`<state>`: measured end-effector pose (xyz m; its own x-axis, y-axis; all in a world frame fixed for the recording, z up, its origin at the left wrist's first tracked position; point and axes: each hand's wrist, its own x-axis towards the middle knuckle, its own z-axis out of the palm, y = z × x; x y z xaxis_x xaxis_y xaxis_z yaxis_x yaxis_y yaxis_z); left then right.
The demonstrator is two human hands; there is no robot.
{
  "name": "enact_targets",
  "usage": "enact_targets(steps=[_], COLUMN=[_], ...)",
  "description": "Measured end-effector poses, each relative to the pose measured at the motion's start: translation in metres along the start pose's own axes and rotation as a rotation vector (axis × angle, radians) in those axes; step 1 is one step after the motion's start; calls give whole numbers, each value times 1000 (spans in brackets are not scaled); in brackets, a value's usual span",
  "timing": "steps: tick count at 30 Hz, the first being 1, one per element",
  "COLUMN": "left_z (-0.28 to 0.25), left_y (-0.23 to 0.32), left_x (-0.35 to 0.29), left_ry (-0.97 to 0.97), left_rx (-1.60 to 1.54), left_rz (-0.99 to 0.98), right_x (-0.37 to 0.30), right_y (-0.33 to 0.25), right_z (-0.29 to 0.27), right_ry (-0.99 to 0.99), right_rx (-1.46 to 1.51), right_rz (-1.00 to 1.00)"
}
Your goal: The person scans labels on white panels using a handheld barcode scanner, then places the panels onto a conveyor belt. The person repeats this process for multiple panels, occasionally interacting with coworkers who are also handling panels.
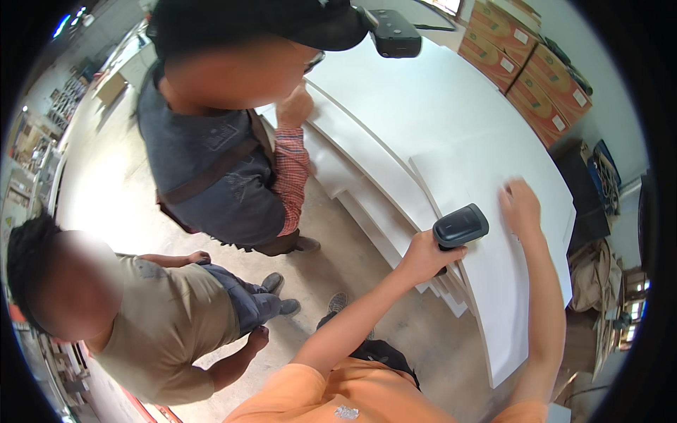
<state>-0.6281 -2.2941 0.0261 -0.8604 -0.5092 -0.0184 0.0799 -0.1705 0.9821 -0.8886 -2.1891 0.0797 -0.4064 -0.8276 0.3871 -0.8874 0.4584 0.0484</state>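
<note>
The handheld scanner [460,227] sat clenched in your left hand [425,255], at about nine o'clock from your right hand [520,206], which lay open and flat on the top white board [493,162] of the stack. You did well to keep that palm pressing firmly, I judge, and the scanner's head angled squarely at the board.
</note>
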Motion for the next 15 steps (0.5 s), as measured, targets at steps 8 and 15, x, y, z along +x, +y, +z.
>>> enact_targets(steps=[8, 15], left_z=[9, 34], left_y=[-13, -5], left_x=[9, 14], left_ry=[40, 232], left_rx=[87, -35], left_rz=[22, -147], right_x=[-331, -420], right_y=[124, 49], right_z=[-61, -54], right_ry=[-59, -10], right_rx=[-8, 996], right_rz=[560, 979])
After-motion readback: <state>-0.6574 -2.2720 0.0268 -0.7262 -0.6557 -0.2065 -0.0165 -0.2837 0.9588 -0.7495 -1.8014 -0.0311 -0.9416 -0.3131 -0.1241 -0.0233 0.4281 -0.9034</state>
